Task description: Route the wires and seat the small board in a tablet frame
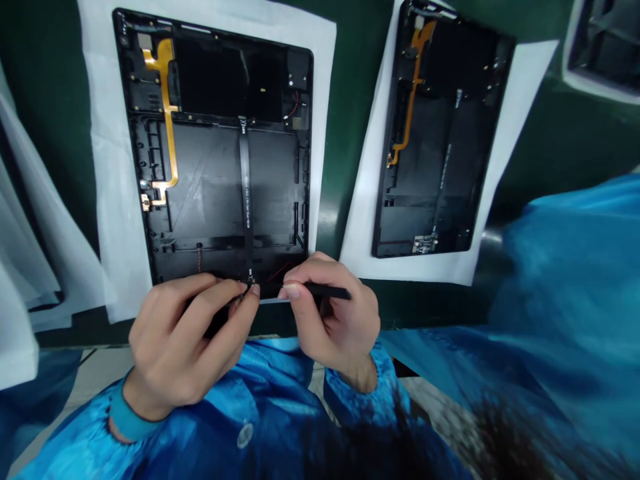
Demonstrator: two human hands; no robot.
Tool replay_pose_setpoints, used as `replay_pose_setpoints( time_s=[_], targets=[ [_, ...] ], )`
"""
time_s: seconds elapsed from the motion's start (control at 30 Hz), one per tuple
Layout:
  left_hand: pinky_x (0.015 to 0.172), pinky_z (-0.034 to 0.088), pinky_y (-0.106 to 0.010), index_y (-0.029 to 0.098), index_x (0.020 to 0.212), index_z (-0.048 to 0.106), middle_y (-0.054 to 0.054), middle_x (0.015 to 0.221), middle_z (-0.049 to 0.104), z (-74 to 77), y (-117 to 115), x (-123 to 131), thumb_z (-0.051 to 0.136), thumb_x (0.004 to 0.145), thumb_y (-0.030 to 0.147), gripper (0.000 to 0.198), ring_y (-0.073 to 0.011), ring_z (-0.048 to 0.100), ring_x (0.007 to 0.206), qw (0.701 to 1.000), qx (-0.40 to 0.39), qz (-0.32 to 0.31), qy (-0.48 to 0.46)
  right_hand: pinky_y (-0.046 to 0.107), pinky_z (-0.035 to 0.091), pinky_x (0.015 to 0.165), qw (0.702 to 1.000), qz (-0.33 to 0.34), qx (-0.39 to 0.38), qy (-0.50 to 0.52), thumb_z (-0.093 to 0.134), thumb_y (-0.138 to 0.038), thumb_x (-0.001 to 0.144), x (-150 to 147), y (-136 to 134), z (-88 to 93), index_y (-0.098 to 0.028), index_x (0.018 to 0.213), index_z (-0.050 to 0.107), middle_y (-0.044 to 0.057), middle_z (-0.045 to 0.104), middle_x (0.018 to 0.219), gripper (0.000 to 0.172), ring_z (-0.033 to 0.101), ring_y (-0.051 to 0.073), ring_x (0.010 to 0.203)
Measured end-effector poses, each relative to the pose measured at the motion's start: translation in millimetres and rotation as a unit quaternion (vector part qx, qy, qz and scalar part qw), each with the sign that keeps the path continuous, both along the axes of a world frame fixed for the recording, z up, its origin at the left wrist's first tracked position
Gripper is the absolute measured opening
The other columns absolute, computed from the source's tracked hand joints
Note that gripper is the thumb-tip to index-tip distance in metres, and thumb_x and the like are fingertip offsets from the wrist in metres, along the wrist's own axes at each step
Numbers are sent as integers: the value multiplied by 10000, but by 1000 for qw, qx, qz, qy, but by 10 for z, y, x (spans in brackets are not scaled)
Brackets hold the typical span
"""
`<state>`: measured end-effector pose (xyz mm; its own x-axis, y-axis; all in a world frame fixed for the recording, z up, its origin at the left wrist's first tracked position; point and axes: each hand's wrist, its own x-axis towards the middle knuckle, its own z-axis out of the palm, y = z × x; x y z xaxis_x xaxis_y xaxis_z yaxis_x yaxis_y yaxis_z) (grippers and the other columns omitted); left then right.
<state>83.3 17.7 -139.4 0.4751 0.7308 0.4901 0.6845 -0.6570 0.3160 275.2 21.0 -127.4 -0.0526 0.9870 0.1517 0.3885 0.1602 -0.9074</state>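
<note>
Left hand (183, 337), fingers (220, 297) pinched narrow at the low end of a thin black ribbon cable (245, 193), on a black tablet frame (140, 133). Right hand (333, 317) just beside, fingers closed around a black pry stick (327, 291). Stick tip and cable end hidden behind fingertips. Underneath, white paper (115, 200) on a green mat (50, 133). Second frame (430, 147) nearby.

Head-worn camera looks forward and down, close.
</note>
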Motion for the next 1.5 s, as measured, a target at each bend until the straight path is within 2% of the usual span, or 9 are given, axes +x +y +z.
replay_pose_setpoints(
  time_s=[0.27,0.43,0.67,0.87,1.13,1.5],
  targets=[
    [668,530,-419,196,1096,712,-77,951,771,-21,-25,6,823,707,58,427,-302,672,862,1000,-1,16,-1,298,508,612,1000,4,7,-13,607,-115,920,-9,8,16,-226,945,613,7,667,795,115,613,149,704],
    [670,511,-399,244,1129,695,-45,988,775,-14,-31,6,787,752,83,420,-280,683,881,999,-3,28,28,300,500,615,1000,2,14,-10,616,-94,896,-12,10,12,-231,947,615,5,657,796,146,604,153,705],
    [766,566,-406,224,1145,698,-48,998,767,-20,-33,-29,776,753,84,424,-262,666,933,1000,-24,17,-2,298,486,609,1000,6,11,-3,616,-80,889,-7,9,7,-230,947,608,6,636,784,161,600,151,703],
    [700,542,-420,212,1112,714,-71,970,774,-17,-31,-3,811,716,61,435,-289,676,876,1000,2,21,17,298,485,584,1000,3,13,-3,622,-102,891,-9,11,8,-231,941,619,4,636,784,138,597,151,689],
    [682,515,-400,215,1096,710,-70,952,771,5,-20,23,803,722,42,422,-287,656,872,999,-10,29,11,285,488,584,1000,0,-1,-14,622,-123,910,-18,7,19,-228,930,615,-4,642,771,107,598,139,679],
    [639,521,-418,204,1107,688,-73,947,757,14,-3,28,788,736,34,421,-302,643,859,999,-16,25,17,296,443,581,998,-9,54,-39,559,-62,926,-15,30,-7,-208,978,582,11,622,808,156,531,131,668]
  ],
)
